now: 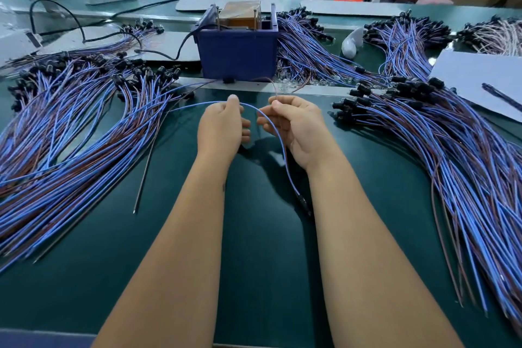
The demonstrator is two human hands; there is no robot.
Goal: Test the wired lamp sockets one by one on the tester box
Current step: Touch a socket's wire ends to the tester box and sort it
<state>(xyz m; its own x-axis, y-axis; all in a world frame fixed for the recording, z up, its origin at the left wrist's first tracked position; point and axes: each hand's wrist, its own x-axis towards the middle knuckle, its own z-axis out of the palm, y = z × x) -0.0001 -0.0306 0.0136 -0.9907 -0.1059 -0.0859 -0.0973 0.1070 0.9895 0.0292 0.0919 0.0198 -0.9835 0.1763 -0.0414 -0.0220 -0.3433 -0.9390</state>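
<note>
Blue and brown wires with black sockets are heaped at far left [70, 127], spread on the green table [254, 263]. A loose thin rod [144, 175] lies just beside that heap. Next, the left hand [221, 127] is closed in a pinch on a blue wire [278, 138], thumb on top, the wire arcing across to the right. Behind the hands, the blue tester box [237, 54] sits near the table's middle, with a black cord [180, 48] running off its left side. The right hand [296, 127] is closed in a pinch on a thin brown lead [275, 90] rising toward the box front. The socket [303, 203] of the held wire hangs down between the forearms, near the right one. More heaps lie right of the box [310, 56] and at far right [452, 155], with a grey sheet [480, 76] beyond. Step judged: bare ends being readied for the box contacts. To do it well, both ends should be pinched close to the tips, kept apart from each other, and touched onto separate contacts; which contacts cannot be told. The tested piece should be kept out of the untested heap.
</note>
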